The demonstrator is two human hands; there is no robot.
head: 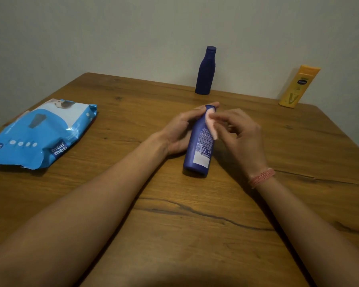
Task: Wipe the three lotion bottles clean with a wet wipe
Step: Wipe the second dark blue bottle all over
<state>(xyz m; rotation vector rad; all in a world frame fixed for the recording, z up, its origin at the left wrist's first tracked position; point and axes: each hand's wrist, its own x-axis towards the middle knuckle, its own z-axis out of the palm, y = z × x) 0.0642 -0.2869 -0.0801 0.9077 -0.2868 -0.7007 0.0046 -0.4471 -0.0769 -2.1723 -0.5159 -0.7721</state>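
— Head view first: plain pale wall [133, 27] behind, wooden table [195, 224] with dark grain cracks filling the foreground.

— And on the left of it?

— Blue wet wipe pack [39, 133], lying flat near the left edge, well apart from the hands.

— At the centre?

— Blue lotion bottle [199, 146], tilted, base resting on the table, cap end pointing away toward the wall, white printed label facing up.

— Held how?

— Cradled by the left hand [180, 131], fingers curled round the far side of the upper body, one fingertip showing past the cap. Right hand [240, 133] pinching a small pale wet wipe [211, 125] between thumb and fingers, pressed against the bottle's neck and shoulder. Pink thread band [261, 178] wrapped round the right wrist.

— Other bottles?

— Dark blue bottle [205, 71] standing upright at the far edge, close against the wall. Yellow bottle [296, 85] further right, also at the far edge, leaning slightly. Both well apart from the hands and from each other.
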